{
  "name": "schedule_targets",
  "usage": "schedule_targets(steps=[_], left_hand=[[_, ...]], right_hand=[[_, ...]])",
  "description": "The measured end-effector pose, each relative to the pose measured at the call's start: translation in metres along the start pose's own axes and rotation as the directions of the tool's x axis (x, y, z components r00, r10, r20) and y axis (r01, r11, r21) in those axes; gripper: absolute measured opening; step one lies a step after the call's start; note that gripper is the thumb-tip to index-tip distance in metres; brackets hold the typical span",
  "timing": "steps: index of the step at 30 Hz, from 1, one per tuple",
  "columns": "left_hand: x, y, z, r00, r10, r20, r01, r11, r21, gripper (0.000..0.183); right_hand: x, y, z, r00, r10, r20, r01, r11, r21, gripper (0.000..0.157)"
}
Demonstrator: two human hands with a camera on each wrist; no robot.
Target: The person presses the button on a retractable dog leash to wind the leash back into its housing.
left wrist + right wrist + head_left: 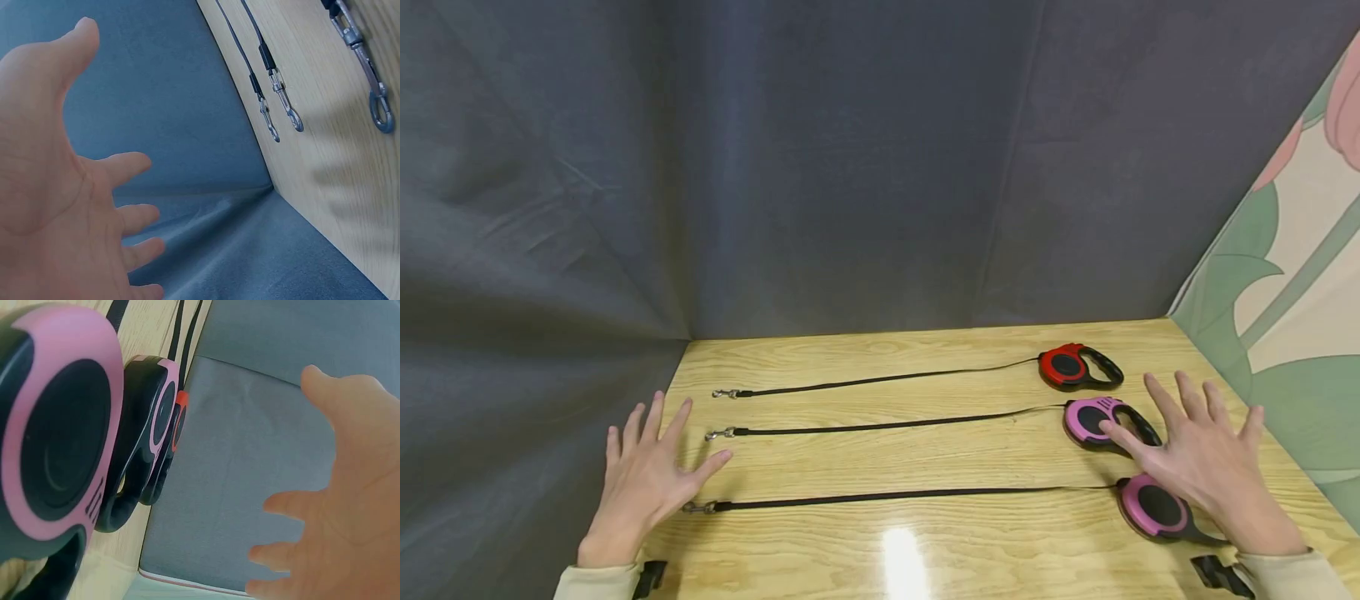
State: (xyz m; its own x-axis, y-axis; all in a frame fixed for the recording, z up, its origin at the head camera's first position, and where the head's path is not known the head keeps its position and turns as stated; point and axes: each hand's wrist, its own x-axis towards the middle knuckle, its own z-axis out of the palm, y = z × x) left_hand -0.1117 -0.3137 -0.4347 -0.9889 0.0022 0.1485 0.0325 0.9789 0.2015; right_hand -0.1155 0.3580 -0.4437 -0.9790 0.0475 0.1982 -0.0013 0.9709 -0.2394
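left hand (643, 479) and right hand (1212, 460) spread fingers wide, empty. three leashes (1088, 421) lie apart, perhaps against tangling

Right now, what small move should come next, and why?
Probably lower the right hand to the nearest pink leash: that hand is open, holds nothing and is close by, while the leash lies on the table with its cord stretched out toward the left hand, also empty.
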Motion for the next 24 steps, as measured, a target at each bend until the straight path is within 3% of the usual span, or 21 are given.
schedule_targets(steps=[13,24], left_hand=[[-0.007,-0.005,0.008,0.998,0.02,-0.055,-0.02,1.0,-0.01,0.103],[-0.01,-0.008,0.016,0.993,0.046,-0.104,-0.051,0.998,-0.043,0.095]], right_hand=[[0.0,0.011,0.005,0.999,0.039,-0.012,-0.038,0.996,0.077,0.098],[-0.002,0.021,0.009,0.996,0.044,-0.077,-0.034,0.991,0.132,0.092]])
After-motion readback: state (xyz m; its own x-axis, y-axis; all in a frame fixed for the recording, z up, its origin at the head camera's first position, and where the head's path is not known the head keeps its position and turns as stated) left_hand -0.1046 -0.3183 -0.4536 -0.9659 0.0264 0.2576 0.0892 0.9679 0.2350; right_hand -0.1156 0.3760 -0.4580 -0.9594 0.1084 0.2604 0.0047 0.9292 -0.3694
